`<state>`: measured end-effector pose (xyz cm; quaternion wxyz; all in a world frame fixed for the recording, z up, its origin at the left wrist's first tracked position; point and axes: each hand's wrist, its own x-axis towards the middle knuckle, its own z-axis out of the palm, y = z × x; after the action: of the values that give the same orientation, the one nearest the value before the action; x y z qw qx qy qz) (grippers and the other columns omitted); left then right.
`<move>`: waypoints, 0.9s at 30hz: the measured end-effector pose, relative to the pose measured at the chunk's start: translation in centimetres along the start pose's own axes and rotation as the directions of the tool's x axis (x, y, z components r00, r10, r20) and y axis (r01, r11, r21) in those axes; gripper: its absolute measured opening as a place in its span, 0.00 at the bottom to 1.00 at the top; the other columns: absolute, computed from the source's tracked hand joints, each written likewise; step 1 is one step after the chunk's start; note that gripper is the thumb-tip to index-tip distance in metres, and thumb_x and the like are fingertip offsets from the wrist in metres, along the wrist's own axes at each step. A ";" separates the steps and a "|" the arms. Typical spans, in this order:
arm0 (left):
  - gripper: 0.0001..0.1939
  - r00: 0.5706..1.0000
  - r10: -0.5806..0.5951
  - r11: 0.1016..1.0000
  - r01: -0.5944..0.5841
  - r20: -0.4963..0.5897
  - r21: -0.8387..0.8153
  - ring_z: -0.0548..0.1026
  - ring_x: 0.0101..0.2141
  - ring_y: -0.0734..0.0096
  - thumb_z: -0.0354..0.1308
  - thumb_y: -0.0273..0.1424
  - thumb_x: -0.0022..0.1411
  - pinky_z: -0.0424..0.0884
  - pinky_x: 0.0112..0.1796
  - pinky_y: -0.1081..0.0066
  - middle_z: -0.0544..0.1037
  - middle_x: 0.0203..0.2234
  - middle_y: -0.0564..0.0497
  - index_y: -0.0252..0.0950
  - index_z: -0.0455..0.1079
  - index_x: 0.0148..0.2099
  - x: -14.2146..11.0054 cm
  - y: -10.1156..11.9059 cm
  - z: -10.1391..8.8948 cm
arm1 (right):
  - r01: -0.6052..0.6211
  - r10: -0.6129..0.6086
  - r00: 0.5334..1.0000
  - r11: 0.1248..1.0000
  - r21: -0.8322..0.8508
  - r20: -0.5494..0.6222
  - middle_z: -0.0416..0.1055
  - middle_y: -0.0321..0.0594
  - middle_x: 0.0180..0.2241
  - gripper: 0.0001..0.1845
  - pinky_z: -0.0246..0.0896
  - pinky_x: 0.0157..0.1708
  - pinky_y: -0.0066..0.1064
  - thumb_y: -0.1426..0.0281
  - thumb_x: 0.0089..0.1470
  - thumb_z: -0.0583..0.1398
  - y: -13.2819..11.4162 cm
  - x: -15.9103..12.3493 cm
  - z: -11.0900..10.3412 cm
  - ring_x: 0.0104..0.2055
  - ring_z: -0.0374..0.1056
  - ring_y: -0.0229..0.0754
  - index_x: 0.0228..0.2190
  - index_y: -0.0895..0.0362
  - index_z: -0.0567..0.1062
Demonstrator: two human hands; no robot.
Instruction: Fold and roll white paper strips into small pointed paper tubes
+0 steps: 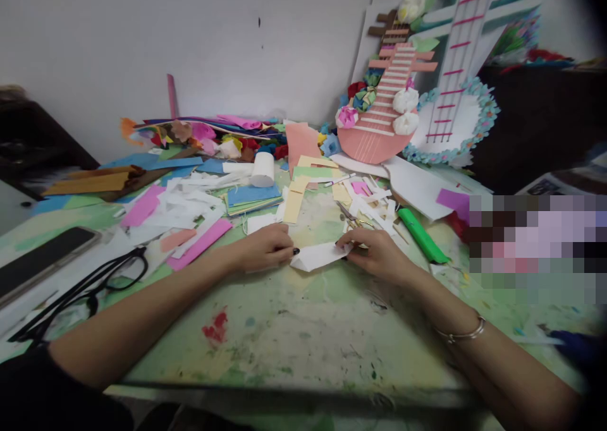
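A folded piece of white paper (317, 258) is between my two hands, a little above or on the painted table (303, 336). With its fingers curled together, my left hand (263, 249) pinches the paper's left end. My right hand (379, 252) grips the right end between thumb and fingers. Just behind the right hand lie scissors (349, 215), partly covered by it. A stack of coloured paper (253, 197) and a cream paper strip (294, 200) sit beyond the hands.
White paper scraps (183, 200), black glasses (90, 285) and a phone (45, 260) are at left. A green tube-like item (422, 234) lies at right. Behind stand a white roll (262, 169), a pink paper instrument (374, 140) and a larger white one (441, 124).
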<state>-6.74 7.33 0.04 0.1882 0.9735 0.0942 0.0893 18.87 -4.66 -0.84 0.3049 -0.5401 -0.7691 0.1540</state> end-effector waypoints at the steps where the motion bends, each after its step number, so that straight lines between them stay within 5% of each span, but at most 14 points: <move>1: 0.19 1.000 0.015 1.000 -0.015 -0.020 -0.017 0.66 0.30 0.69 0.44 0.32 0.67 0.62 0.34 0.70 0.68 0.23 0.50 0.35 0.63 0.24 -0.1 -0.1 -0.1 | 0.000 0.000 1.000 1.000 0.011 -0.001 0.77 0.41 0.34 0.13 0.65 0.32 0.30 0.79 0.48 0.58 -0.1 0.0 0.0 0.34 0.72 0.41 0.35 0.56 0.76; 7: 0.13 0.902 0.007 0.996 -0.043 -0.432 -0.073 0.65 0.32 0.68 0.51 0.37 0.66 0.63 0.35 0.67 0.68 0.27 0.50 0.36 0.61 0.30 -0.9 0.7 0.9 | -0.028 0.028 0.999 0.999 0.017 -0.034 0.78 0.41 0.33 0.13 0.64 0.31 0.30 0.75 0.54 0.56 -0.4 0.0 -0.2 0.32 0.71 0.39 0.39 0.56 0.78; 10: 0.20 0.900 0.105 0.994 -0.077 -0.423 0.081 0.63 0.32 0.67 0.62 0.43 0.57 0.63 0.33 0.67 0.66 0.28 0.50 0.38 0.56 0.31 -1.3 1.9 1.6 | -0.021 0.020 1.000 1.000 0.010 0.017 0.78 0.40 0.31 0.12 0.62 0.31 0.30 0.74 0.55 0.57 -0.4 0.1 -0.4 0.31 0.71 0.39 0.38 0.56 0.79; 16: 0.12 0.855 0.130 0.955 0.028 -0.502 0.295 0.66 0.34 0.65 0.57 0.30 0.62 0.67 0.33 0.67 0.66 0.32 0.48 0.38 0.54 0.35 -1.3 2.8 2.5 | 0.076 -0.073 0.991 0.997 -0.016 0.112 0.78 0.43 0.37 0.16 0.66 0.39 0.35 0.76 0.53 0.58 -0.5 0.0 -0.4 0.39 0.72 0.42 0.43 0.55 0.78; 21: 0.07 0.885 0.076 0.960 0.060 -0.459 0.273 0.68 0.34 0.65 0.52 0.25 0.62 0.69 0.34 0.66 0.67 0.32 0.48 0.38 0.56 0.36 -1.0 2.7 2.7 | 0.041 -0.040 0.996 0.999 -0.010 0.074 0.77 0.44 0.41 0.20 0.68 0.40 0.37 0.78 0.52 0.58 -0.6 -0.1 0.0 0.41 0.72 0.44 0.47 0.55 0.73; 27: 0.05 0.910 0.035 0.983 0.043 -0.413 0.179 0.69 0.34 0.68 0.51 0.21 0.62 0.69 0.34 0.69 0.70 0.32 0.49 0.36 0.60 0.36 -1.0 2.3 3.1 | -0.096 0.094 0.995 0.993 0.067 0.043 0.76 0.42 0.40 0.13 0.69 0.36 0.35 0.77 0.51 0.59 -0.8 -0.1 0.3 0.37 0.72 0.41 0.39 0.54 0.69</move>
<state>-6.69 3.90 -2.07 0.0735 0.9454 0.1420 0.2841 18.16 -5.04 -0.68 0.3003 -0.5622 -0.7427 0.2053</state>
